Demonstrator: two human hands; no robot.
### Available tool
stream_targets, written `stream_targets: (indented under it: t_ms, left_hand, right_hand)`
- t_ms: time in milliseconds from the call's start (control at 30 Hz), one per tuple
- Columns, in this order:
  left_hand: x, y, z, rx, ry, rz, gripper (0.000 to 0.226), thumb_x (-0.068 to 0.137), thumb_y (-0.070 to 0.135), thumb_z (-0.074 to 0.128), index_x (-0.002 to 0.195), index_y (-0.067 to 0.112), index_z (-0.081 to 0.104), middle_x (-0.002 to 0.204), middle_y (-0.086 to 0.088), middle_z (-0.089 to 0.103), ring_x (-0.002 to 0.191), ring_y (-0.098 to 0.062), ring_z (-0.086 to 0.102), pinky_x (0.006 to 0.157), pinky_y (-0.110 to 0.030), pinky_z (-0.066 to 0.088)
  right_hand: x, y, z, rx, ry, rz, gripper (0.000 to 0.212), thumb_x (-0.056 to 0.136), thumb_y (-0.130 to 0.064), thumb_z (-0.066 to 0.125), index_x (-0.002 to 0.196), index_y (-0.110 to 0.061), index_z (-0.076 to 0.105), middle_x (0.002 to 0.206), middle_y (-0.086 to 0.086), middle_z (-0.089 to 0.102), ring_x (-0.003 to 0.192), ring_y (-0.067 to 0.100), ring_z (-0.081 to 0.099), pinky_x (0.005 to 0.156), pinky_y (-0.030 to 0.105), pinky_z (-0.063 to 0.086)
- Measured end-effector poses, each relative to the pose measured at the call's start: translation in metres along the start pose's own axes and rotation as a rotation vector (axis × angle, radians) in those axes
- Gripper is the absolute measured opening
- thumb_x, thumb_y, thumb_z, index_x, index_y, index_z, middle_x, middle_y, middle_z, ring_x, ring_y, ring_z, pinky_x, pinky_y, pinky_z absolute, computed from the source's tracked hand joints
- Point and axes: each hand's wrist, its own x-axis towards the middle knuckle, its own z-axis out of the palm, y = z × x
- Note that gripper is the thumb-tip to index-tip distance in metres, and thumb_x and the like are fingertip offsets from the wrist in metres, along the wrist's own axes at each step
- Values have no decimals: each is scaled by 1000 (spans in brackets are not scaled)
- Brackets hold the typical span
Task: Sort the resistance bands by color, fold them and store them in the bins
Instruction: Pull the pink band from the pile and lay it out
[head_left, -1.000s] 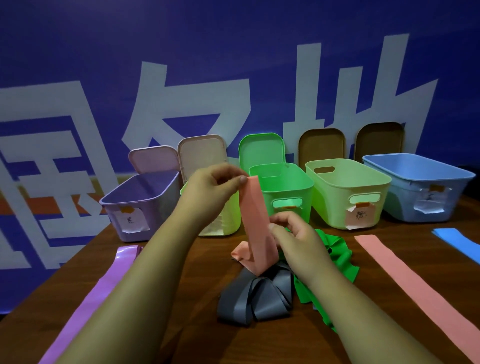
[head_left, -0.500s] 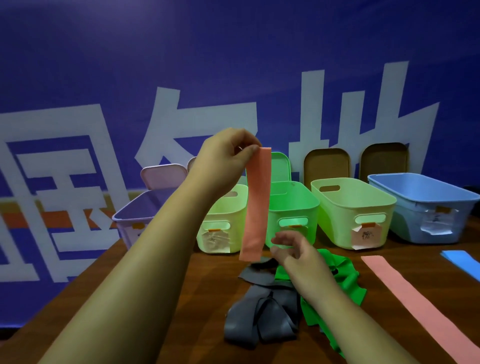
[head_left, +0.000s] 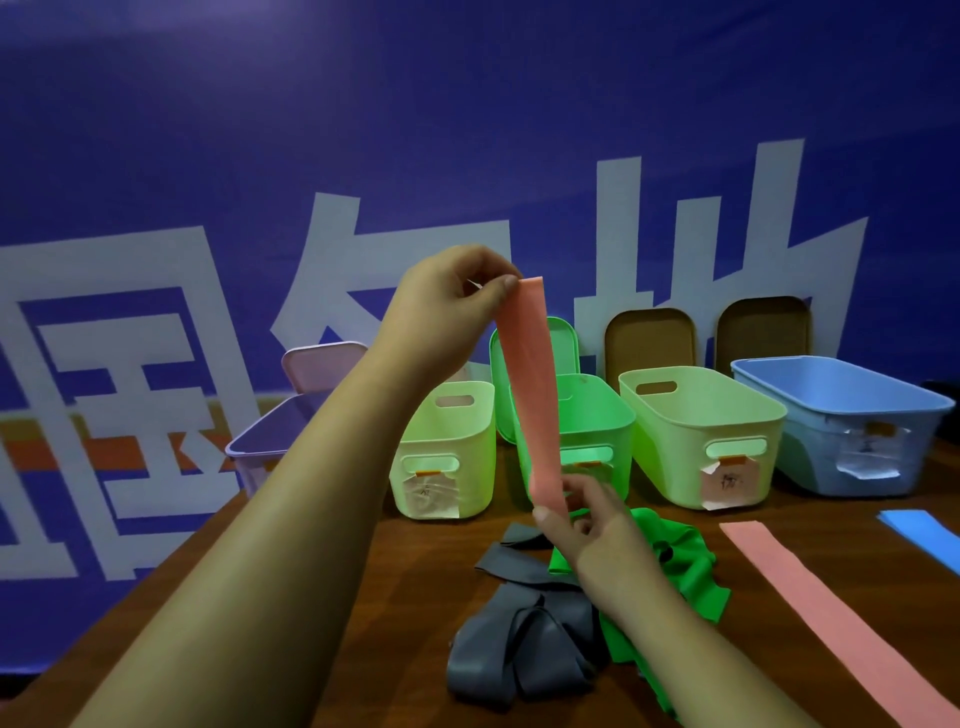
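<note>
Overhead, my left hand (head_left: 447, 306) pinches the top edge of a pink resistance band (head_left: 530, 395), which hangs straight down before the green bin (head_left: 597, 415); below, my right hand (head_left: 587, 525) pinches its bottom end above the grey band (head_left: 519, 654) and green band (head_left: 675, 561).

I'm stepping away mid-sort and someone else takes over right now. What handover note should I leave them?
Left hand pinches the top end of a pink band, held upright; right hand pinches its lower end.
On the table: grey bands and a green band heaped together; a second pink band and a blue band lie flat at the right.
Done: no band shows in the bins at the back.
Left: fold this pink band and bin it, then sort, fold and store the rest.
</note>
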Motion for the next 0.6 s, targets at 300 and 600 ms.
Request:
stream_targets:
  t_ms: [300, 600]
  left_hand:
    - [3, -2, -2, -31, 24, -34, 15, 108, 22, 61, 115, 21, 74, 101, 4, 74, 94, -14, 72, 77, -31, 62]
    - [10, -22, -7, 65, 58, -76, 13, 108, 23, 59, 107, 26, 72, 98, 10, 70, 95, -15, 69, 88, -43, 63]
  right_hand:
    - [-4, -3, 1, 41, -140, 57, 9, 104, -34, 66, 106, -43, 68, 96, -9, 73, 89, 19, 69, 77, 34, 53]
    - [-12, -12, 0, 51, -296, 48, 9, 105, -20, 69, 108, -27, 73, 95, -11, 79, 91, 4, 73, 87, 26, 54]
